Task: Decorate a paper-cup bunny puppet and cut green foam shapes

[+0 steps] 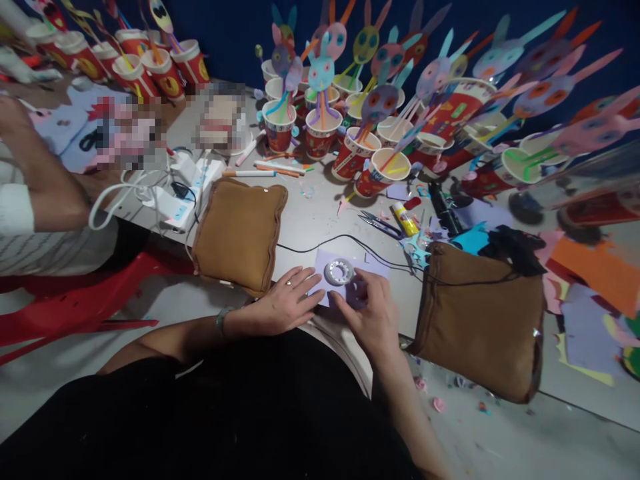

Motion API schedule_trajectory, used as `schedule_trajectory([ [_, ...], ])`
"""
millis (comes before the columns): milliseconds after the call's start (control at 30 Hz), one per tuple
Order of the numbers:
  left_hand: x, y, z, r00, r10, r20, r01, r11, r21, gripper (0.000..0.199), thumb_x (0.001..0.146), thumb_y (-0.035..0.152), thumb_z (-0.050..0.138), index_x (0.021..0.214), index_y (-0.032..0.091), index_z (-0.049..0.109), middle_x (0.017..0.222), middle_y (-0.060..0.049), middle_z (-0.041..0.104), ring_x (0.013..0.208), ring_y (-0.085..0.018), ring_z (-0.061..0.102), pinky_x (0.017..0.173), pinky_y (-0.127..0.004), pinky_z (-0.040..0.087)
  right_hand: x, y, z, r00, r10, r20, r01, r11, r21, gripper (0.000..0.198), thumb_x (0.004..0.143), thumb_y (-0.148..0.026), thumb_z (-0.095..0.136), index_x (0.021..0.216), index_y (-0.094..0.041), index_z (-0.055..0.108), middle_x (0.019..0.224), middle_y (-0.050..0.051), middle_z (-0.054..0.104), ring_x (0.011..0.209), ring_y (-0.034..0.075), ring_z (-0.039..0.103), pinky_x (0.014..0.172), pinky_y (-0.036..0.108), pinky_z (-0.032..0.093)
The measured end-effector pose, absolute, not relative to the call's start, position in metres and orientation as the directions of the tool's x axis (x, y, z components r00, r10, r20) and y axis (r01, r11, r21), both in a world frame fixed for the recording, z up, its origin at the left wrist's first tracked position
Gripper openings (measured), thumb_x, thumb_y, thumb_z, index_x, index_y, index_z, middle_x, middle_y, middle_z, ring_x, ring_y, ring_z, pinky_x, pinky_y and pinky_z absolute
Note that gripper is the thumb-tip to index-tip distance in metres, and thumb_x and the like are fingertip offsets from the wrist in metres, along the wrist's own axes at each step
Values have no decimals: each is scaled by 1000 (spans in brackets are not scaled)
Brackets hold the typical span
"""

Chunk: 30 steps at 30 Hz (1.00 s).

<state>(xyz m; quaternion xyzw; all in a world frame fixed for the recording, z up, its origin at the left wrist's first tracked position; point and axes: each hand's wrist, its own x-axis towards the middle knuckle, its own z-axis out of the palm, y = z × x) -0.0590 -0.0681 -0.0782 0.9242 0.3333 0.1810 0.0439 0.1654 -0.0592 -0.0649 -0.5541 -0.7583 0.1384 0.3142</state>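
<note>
A white ring with small notches around its inner edge (330,275) lies on a sheet of light purple paper (375,265) at the table's front edge. My left hand (286,303) rests flat with fingers stretched, its fingertips on the paper's left side. A ring and a wristband show on it. My right hand (376,312) is at the paper's right side, thumb and fingers apart. Its index finger is close to the white ring's right edge; whether they touch I cannot tell. The right hand hides part of the paper.
Brown cushions (240,233) (483,327) flank the paper, and a black cable (345,237) runs behind it. Scissors (383,223), a glue stick (405,219), markers (250,173) and paper cups with rabbit figures (323,137) stand or lie beyond. A co-worker's arm (55,163) is left of a power strip (187,207).
</note>
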Motion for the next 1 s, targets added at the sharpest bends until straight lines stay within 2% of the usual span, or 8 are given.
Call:
schedule_trajectory([
  [100, -60, -68, -78, 714, 628, 310, 592, -778, 212, 43, 95, 32, 54, 130, 8, 54, 140, -22, 52, 136, -35, 45, 113, -55, 40, 162, -58, -67, -187, 919, 346, 780, 353, -516, 45, 88, -38, 67, 128, -21, 55, 111, 13, 63, 93, 26, 64, 78, 42, 56],
  [233, -61, -68, -76, 723, 639, 264, 590, -769, 245, 44, 94, 31, 55, 132, 9, 53, 142, -23, 50, 140, -35, 41, 115, -56, 37, 159, -55, -72, -182, 914, 362, 827, 341, -446, 51, 88, -45, 65, 132, -21, 53, 107, 13, 64, 90, 27, 65, 73, 40, 56],
  [333, -62, -67, -74, 735, 634, 242, 586, -773, 244, 43, 95, 31, 54, 132, 9, 53, 143, -22, 49, 140, -36, 40, 116, -56, 37, 157, -50, -73, -174, 916, 362, 846, 327, -421, 48, 89, -47, 64, 129, -21, 55, 105, 12, 65, 88, 26, 65, 69, 37, 56],
  [567, -62, -65, -68, 738, 637, 223, 587, -769, 252, 41, 96, 29, 49, 132, 10, 53, 141, -23, 47, 140, -35, 40, 118, -53, 36, 153, -36, -68, -218, 922, 321, 771, 364, -522, 41, 88, -44, 65, 122, -21, 58, 107, 12, 65, 86, 23, 65, 72, 37, 57],
  [733, -62, -65, -68, 743, 637, 202, 592, -768, 245, 41, 96, 28, 48, 134, 12, 51, 140, -21, 49, 140, -34, 39, 118, -54, 35, 152, -30, -69, -233, 927, 294, 771, 360, -526, 41, 88, -42, 65, 122, -22, 60, 107, 11, 63, 83, 22, 63, 69, 37, 55],
  [1000, -63, -67, -74, 732, 632, 254, 587, -774, 235, 41, 95, 29, 51, 133, 12, 52, 137, -19, 53, 139, -33, 42, 119, -51, 34, 153, -30, -71, -236, 926, 296, 768, 364, -527, 42, 87, -41, 67, 125, -24, 61, 105, 9, 61, 81, 20, 61, 67, 35, 54],
])
